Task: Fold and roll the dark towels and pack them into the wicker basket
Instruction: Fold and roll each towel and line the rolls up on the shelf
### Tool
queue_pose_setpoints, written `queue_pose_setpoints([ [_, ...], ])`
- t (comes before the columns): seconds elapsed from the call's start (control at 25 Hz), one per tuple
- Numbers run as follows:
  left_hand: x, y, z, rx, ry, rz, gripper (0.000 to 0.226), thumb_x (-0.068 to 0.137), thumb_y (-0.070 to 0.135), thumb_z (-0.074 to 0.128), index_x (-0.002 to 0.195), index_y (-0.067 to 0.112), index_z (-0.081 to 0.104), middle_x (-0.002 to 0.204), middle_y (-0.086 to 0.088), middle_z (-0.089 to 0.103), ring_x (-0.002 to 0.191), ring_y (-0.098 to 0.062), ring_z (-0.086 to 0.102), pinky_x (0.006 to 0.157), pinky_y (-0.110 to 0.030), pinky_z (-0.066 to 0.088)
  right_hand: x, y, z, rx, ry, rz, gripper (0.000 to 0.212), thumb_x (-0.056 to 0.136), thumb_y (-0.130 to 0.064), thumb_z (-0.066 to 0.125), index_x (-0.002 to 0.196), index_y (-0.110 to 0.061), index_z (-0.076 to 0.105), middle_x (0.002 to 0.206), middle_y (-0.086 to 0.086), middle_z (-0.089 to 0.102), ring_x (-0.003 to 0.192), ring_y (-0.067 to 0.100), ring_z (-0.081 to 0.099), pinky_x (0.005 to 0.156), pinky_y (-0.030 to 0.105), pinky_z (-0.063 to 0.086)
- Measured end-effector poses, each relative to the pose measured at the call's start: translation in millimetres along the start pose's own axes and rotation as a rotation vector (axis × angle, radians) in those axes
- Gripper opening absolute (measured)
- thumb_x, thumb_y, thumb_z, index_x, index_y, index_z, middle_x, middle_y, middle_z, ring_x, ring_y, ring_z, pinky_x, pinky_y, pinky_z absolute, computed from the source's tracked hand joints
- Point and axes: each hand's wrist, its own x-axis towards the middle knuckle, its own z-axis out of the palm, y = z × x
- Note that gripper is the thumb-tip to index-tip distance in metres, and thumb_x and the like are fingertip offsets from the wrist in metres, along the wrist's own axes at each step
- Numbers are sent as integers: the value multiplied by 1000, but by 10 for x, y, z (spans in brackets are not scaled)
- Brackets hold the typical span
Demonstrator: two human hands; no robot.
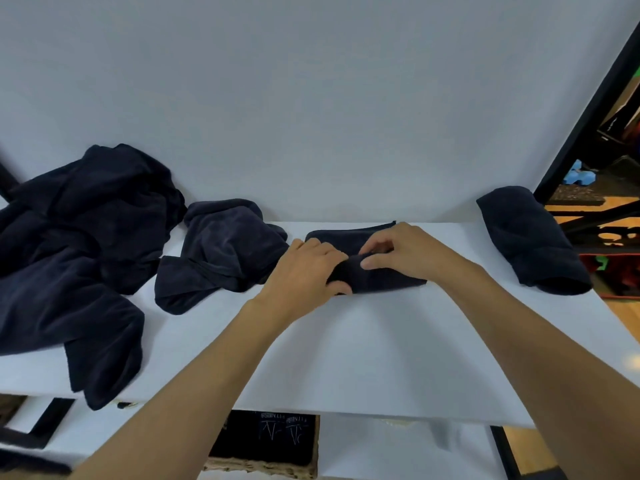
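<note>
A dark navy towel (384,275), folded into a narrow strip and partly rolled, lies at the far middle of the white table (346,358). My left hand (308,268) grips the roll's left end, thumb beneath the roll. My right hand (398,251) pinches the top of the roll with curled fingers. A heap of loose dark towels (69,254) lies at the far left, one corner hanging over the front edge. Another crumpled towel (221,251) sits beside the heap. A rolled towel (533,244) rests at the far right. The wicker basket (263,462) stands below the table's front edge, dark fabric inside.
A white wall rises right behind the table. A black metal frame (588,109) runs diagonally at the right, with a wooden floor and coloured objects beyond it. Bare white tabletop lies between my forearms and the front edge.
</note>
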Motion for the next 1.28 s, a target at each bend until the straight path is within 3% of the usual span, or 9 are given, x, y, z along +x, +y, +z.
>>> queue_pose_setpoints([
  [0.16, 396, -188, -141, -417, -342, -263, 30, 85, 41, 69, 107, 20, 70, 96, 4, 67, 88, -16, 58, 77, -29, 46, 27, -70, -27, -160, 65, -122, 18, 89, -30, 65, 107, -30, 71, 106, -10, 69, 101, 12, 61, 91, 31, 46],
  [0.36, 620, -369, -149, -511, -459, -325, 24, 87, 36, 68, 105, 20, 69, 98, 2, 69, 94, -18, 63, 81, -29, 48, 22, -15, 53, -382, 111, -264, 37, 87, -39, 67, 123, -30, 62, 115, -8, 65, 105, 18, 56, 93, 35, 40],
  [0.6, 564, -248, -21, -42, -268, -163, 43, 86, 43, 64, 125, 27, 55, 101, 3, 60, 94, -20, 55, 79, -33, 36, 562, -29, -177, -24, -76, -43, 18, 88, -27, 66, 105, -28, 70, 104, -8, 68, 98, 12, 62, 81, 23, 46],
  [0.76, 779, -458, -132, -377, -484, -342, 35, 91, 41, 60, 122, 24, 61, 107, 2, 66, 98, -20, 60, 86, -35, 48, 533, 13, 21, -332, 228, -313, 18, 91, -33, 58, 104, -26, 68, 98, -6, 64, 88, 18, 58, 86, 37, 44],
  [0.88, 921, -507, -210, -283, -632, -400, 36, 92, 48, 55, 122, 29, 60, 108, 4, 60, 108, -22, 55, 90, -36, 45, 528, 35, 68, -527, 157, -343, 41, 80, -51, 65, 113, -27, 60, 100, -6, 59, 89, 19, 54, 78, 33, 36],
  [0.96, 931, -413, -197, -6, -428, -456, 36, 90, 50, 58, 116, 25, 61, 109, -1, 52, 109, -26, 49, 87, -37, 39, 631, -13, 15, -469, 117, -262, 46, 78, -53, 69, 113, -25, 61, 99, -5, 62, 90, 20, 57, 78, 34, 39],
  [1.04, 822, -230, -140, 6, -79, -593, 29, 91, 40, 60, 104, 14, 59, 98, -6, 55, 94, -28, 56, 70, -32, 40, 727, -88, -70, -307, 80, -126, 44, 78, -52, 70, 110, -22, 62, 99, -3, 64, 92, 21, 59, 78, 35, 46],
  [1.16, 622, 1, 65, -507, -26, -811, 37, 93, 45, 56, 85, 9, 53, 77, -8, 64, 64, -23, 65, 49, -30, 43, 850, -131, -166, -102, 12, 86, 46, 83, -49, 69, 108, -11, 65, 104, 6, 67, 95, 24, 63, 83, 36, 50],
  [1.28, 629, 191, 252, -877, -22, -896, 37, 93, 49, 53, 94, 11, 53, 92, -11, 69, 71, -23, 70, 62, -35, 58, 808, -113, -231, 36, -40, 265, 45, 88, -45, 63, 100, -3, 66, 101, 14, 69, 90, 26, 66, 79, 35, 51],
])
